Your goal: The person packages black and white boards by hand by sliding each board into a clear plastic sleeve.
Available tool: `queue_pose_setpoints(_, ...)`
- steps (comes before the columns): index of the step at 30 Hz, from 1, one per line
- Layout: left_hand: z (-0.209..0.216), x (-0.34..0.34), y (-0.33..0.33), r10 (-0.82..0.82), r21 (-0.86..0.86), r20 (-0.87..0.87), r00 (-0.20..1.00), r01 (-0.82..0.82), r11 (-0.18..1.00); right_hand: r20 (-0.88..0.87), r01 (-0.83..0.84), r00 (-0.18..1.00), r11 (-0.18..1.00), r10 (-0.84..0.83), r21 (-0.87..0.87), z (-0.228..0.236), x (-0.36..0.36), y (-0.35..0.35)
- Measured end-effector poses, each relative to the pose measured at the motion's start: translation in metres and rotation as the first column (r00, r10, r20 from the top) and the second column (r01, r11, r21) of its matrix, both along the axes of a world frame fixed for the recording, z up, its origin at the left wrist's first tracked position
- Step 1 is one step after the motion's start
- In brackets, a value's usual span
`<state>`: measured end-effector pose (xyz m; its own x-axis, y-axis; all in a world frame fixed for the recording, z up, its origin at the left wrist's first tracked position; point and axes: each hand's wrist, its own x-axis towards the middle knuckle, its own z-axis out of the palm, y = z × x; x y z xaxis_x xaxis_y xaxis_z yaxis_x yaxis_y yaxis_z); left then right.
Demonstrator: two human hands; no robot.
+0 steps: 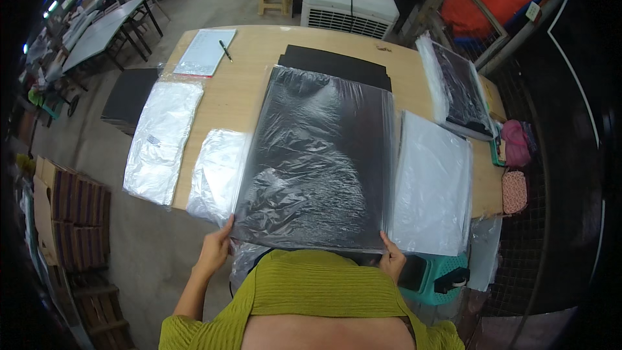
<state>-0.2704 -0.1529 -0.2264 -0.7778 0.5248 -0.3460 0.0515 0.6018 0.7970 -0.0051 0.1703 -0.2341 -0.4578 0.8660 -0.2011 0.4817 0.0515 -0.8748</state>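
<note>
A large black sheet inside a clear plastic bag (pixel 317 162) lies on the wooden table (pixel 259 52), its near edge at my body. My left hand (pixel 215 249) grips the bag's near left corner. My right hand (pixel 391 260) grips the near right corner. Under the far end lies a bare black sheet (pixel 337 63).
Clear empty bags (pixel 162 139) (pixel 217 175) lie left of the black sheet; a stack of clear bags (pixel 433 185) lies right of it. A pile of bagged black sheets (pixel 457 87) sits at the far right. A notepad with pen (pixel 206 50) is at the far left. A green stool (pixel 434 279) stands below.
</note>
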Motion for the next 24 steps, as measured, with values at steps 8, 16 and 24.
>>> queue_pose_setpoints(8,-0.021,0.039,0.177,-0.702,0.122,-0.343,0.624,0.771,0.625,0.142,0.023,0.984,0.873,-0.105,0.487,-0.044,0.128,0.155)
queue_pose_setpoints(16,-0.076,0.142,0.327,-0.949,0.162,-0.267,0.169,0.978,0.129,0.339,0.052,0.906,0.862,-0.253,0.504,-0.06,0.274,0.28)
queue_pose_setpoints(24,0.026,0.006,0.219,-0.09,0.445,-0.3,0.95,0.223,0.867,0.445,0.134,0.858,0.948,-0.257,0.29,-0.104,0.258,0.275)
